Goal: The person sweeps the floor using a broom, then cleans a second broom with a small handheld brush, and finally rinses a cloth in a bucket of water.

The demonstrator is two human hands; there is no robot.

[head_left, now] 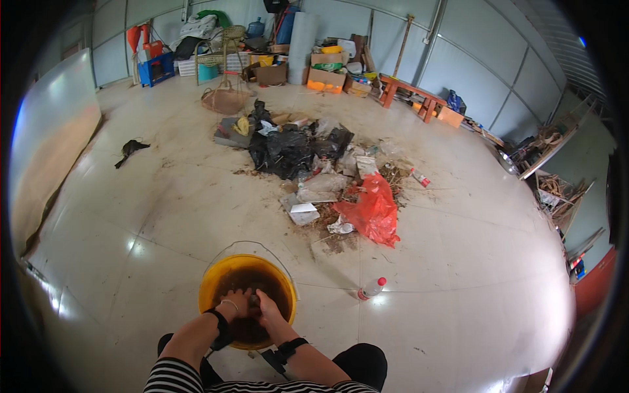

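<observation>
A yellow bucket with a thin wire handle stands on the floor close in front of me, holding murky brown water. Both my hands are down inside it, close together. My left hand, with a band at its wrist, has its fingers bent toward the other hand. Curled in from the right is my right hand, its thumb uppermost. Something small and greyish shows between them, too unclear to name. The lower fingers are hidden by the water and the hands themselves.
A clear bottle with a red cap stands right of the bucket. Beyond lies a rubbish heap with black plastic bags and a red plastic bag. A wooden bench and cardboard boxes line the back wall.
</observation>
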